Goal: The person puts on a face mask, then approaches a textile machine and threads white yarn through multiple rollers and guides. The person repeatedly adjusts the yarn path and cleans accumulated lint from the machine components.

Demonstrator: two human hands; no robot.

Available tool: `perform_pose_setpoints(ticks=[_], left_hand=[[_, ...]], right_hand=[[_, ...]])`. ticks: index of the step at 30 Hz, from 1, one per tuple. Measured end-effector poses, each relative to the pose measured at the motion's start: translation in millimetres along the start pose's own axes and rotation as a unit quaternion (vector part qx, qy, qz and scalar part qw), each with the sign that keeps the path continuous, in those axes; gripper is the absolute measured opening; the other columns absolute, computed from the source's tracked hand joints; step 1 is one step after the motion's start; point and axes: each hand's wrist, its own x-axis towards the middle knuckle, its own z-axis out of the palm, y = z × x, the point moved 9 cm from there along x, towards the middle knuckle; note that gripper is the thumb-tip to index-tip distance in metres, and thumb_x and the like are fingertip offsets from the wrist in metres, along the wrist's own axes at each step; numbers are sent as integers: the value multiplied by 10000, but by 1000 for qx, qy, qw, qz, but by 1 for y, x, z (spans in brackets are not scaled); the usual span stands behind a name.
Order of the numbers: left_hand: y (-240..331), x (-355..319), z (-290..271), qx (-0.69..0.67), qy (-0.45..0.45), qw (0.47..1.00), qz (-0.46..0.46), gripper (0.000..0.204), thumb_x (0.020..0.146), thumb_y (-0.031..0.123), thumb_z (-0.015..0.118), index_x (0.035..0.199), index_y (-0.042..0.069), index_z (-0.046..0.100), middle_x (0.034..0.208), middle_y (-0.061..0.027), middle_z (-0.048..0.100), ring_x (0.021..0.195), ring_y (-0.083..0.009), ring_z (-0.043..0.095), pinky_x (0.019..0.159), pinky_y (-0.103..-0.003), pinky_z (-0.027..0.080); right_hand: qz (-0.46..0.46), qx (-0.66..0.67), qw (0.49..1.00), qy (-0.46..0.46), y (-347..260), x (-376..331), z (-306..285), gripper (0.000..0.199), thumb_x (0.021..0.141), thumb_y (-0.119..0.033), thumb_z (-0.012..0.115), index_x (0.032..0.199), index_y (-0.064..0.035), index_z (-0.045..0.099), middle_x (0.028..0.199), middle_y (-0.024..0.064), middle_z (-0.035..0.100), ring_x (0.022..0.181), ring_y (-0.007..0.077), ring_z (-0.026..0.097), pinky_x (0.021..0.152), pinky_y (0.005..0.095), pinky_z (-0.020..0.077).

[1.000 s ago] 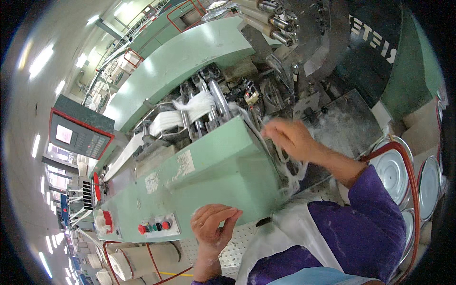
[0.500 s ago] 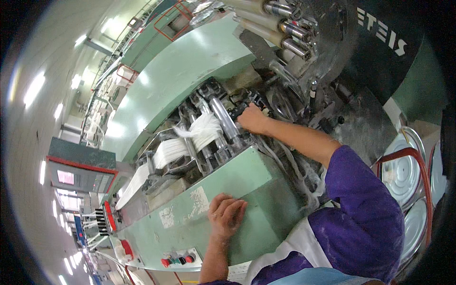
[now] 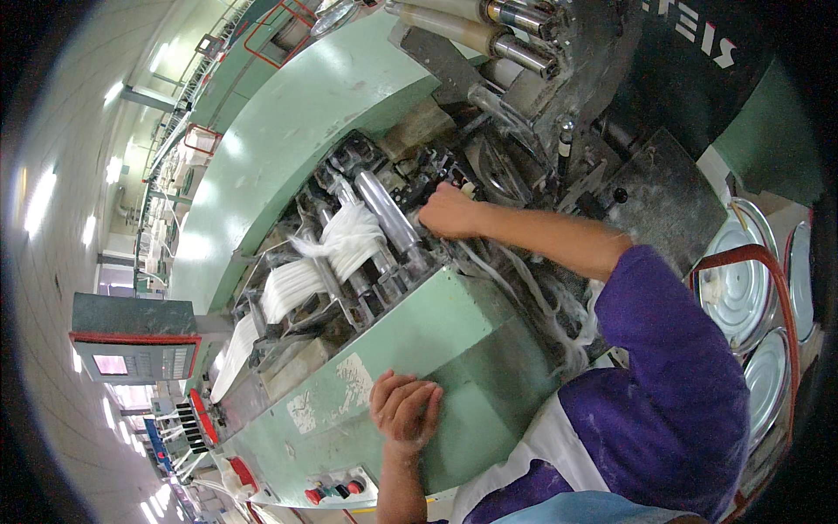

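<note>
The right hand [image 3: 447,212] has pushed deeper among the steel rollers [image 3: 387,212], clenched on something (can't tell what); left hand [image 3: 406,409] flat, released, on the green cover [image 3: 454,349]. Turning rollers could catch fingers.

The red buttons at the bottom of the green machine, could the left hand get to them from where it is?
Probably yes. The left hand rests flat on the green cover, and the red buttons sit just below it on the same front, with nothing in between.
</note>
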Motion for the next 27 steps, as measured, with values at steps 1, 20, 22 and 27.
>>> perform_pose_setpoints(ticks=[1, 20, 22, 27], left_hand=[[0, 0, -1, 0, 7, 1000, -2, 119, 668, 92, 747, 739, 113, 653, 742, -8, 660, 769, -199, 617, 847, -402, 458], [-6, 0, -1, 8, 6, 1000, -19, 127, 665, 71, 743, 737, 104, 643, 719, -24, 652, 742, -209, 613, 855, -408, 451], [-7, -1, -4, 9, 9, 1000, -28, 126, 663, 66, 740, 735, 105, 644, 710, -27, 648, 739, -211, 612, 855, -410, 450], [-10, -1, -4, 11, 11, 999, -43, 128, 657, 67, 744, 726, 108, 645, 688, -25, 639, 726, -213, 608, 850, -412, 452]], right_hand=[[-27, -26, 999, -10, -3, -5, 3, 120, 742, -180, 581, 709, -104, 668, 736, 84, 669, 730, 250, 636, 709, 407, 387], [2, -39, 998, 51, -2, 5, 4, 121, 733, -184, 598, 636, -137, 653, 666, 24, 630, 836, 205, 570, 784, 373, 357], [-22, -42, 998, 50, -3, -3, 0, 120, 727, -193, 600, 637, -134, 653, 664, 25, 626, 856, 213, 566, 823, 392, 364], [-80, -94, 992, 24, -4, -24, -1, 110, 729, -196, 592, 670, -128, 656, 681, 21, 627, 879, 220, 558, 961, 444, 333]])
